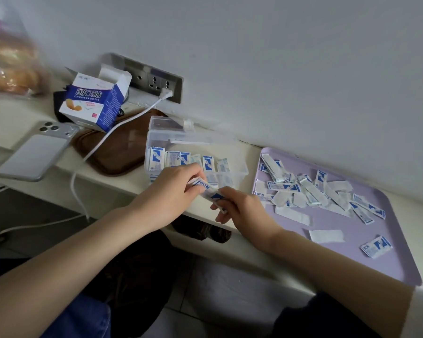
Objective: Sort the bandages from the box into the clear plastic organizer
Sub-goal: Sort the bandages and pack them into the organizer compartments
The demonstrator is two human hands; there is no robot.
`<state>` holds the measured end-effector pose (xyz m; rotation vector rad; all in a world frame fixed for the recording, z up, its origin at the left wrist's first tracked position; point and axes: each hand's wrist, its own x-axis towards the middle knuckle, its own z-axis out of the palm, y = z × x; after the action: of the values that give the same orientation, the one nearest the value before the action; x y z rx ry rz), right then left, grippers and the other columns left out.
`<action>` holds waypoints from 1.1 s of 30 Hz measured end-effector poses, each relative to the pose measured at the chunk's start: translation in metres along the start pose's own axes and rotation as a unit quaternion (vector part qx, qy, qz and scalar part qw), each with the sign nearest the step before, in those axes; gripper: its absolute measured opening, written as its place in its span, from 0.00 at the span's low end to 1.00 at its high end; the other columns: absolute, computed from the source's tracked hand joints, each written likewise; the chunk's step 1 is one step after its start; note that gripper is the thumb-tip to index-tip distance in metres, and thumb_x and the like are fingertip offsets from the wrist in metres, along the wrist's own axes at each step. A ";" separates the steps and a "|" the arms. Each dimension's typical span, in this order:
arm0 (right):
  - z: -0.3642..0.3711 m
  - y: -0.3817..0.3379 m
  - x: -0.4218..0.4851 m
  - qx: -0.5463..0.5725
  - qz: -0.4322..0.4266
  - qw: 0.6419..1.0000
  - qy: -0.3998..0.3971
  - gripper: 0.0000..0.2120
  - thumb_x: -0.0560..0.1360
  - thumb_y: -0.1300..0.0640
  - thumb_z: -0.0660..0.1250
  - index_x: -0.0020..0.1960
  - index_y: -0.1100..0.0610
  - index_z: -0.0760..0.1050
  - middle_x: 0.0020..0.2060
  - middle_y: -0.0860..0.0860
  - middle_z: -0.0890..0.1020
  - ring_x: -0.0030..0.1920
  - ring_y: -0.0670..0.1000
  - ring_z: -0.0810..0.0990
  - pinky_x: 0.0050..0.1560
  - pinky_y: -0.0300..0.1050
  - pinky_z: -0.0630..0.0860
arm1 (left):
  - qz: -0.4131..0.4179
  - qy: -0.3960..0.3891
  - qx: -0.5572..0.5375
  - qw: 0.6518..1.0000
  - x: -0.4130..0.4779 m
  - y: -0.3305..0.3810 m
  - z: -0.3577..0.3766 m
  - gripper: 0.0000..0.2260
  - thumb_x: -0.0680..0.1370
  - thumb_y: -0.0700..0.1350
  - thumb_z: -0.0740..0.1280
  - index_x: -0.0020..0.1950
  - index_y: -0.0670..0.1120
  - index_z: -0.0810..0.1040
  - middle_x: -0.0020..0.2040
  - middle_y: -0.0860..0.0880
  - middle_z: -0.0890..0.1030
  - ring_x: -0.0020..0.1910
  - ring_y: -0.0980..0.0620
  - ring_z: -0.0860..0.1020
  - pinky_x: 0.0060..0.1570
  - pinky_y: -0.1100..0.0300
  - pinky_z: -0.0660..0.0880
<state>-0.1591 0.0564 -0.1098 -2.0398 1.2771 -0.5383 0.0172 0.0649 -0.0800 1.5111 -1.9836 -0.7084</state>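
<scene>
White-and-blue paper-wrapped bandages (pixel 209 191), a small stack, are held between both hands. The left hand (pixel 171 191) pinches one end and the right hand (pixel 239 211) pinches the other, with the fingers of each curled onto the wrappers. Just beyond the two hands stands the clear rectangular plastic organizer (pixel 242 170), its lid tipped open at the back. Inside it, a row of upright bandages (pixel 181 159) fills the side nearer the left hand. To the outside of the right hand lies a flat lilac plastic tray (pixel 352 240) carrying a loose heap of scattered bandages (pixel 315 191); a few lie apart nearer the person. Well beyond the left hand, the white-and-blue cardboard box (pixel 93 101) sits with its top flaps open. All of this rests on the cream worktop (pixel 10 118).
</scene>
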 end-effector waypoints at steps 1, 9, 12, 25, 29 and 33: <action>0.000 -0.004 0.003 0.009 -0.002 1.000 0.004 0.11 0.79 0.68 0.55 0.48 0.55 0.71 0.40 0.51 0.79 0.30 0.37 0.78 0.37 0.28 0.74 | 0.002 0.010 -0.008 1.000 0.001 0.000 -0.003 0.03 0.77 0.43 0.66 0.46 0.50 0.74 0.34 0.61 0.72 0.32 0.66 0.71 0.32 0.71 0.65; 0.009 -0.030 0.021 0.092 0.012 0.996 0.019 0.08 0.78 0.67 0.58 0.47 0.57 0.73 0.37 0.49 0.80 0.33 0.39 0.79 0.38 0.30 0.76 | -0.042 0.080 -0.062 0.994 0.005 -0.006 -0.023 0.01 0.78 0.42 0.65 0.47 0.47 0.75 0.36 0.56 0.75 0.36 0.58 0.77 0.36 0.67 0.71; 0.006 -0.036 0.030 0.185 0.036 0.978 0.086 0.07 0.77 0.66 0.62 0.47 0.56 0.76 0.37 0.50 0.81 0.36 0.43 0.81 0.41 0.35 0.79 | -0.082 0.059 -0.076 0.992 0.006 -0.005 -0.027 0.02 0.81 0.42 0.59 0.52 0.45 0.70 0.39 0.49 0.76 0.40 0.48 0.79 0.42 0.52 0.74; 0.007 -0.060 0.046 -0.091 -0.062 0.989 0.098 0.08 0.77 0.61 0.62 0.44 0.64 0.78 0.40 0.56 0.77 0.41 0.53 0.73 0.44 0.42 0.70 | -0.026 0.070 -0.005 0.997 0.007 -0.017 -0.036 0.03 0.82 0.42 0.55 0.51 0.44 0.67 0.32 0.52 0.68 0.29 0.53 0.69 0.29 0.57 0.61; 0.002 -0.078 0.054 -0.085 -0.088 0.987 0.102 0.15 0.77 0.55 0.63 0.41 0.66 0.78 0.35 0.58 0.79 0.37 0.51 0.73 0.40 0.38 0.69 | 0.012 0.123 0.035 0.992 0.007 -0.018 -0.040 0.05 0.82 0.41 0.55 0.55 0.42 0.69 0.32 0.53 0.68 0.35 0.45 0.72 0.37 0.57 0.60; -0.007 -0.077 0.073 -0.040 0.020 0.995 0.094 0.18 0.76 0.51 0.65 0.36 0.66 0.75 0.28 0.55 0.77 0.26 0.45 0.75 0.33 0.33 0.72 | -0.038 0.138 0.107 0.984 0.007 -0.028 -0.040 0.09 0.81 0.43 0.57 0.61 0.44 0.66 0.55 0.49 0.74 0.53 0.47 0.72 0.50 0.52 0.66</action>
<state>-0.0835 0.0124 -0.0496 -2.0634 1.4677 -0.6830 0.0629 0.0484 -0.0705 1.7152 -1.8444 -0.3002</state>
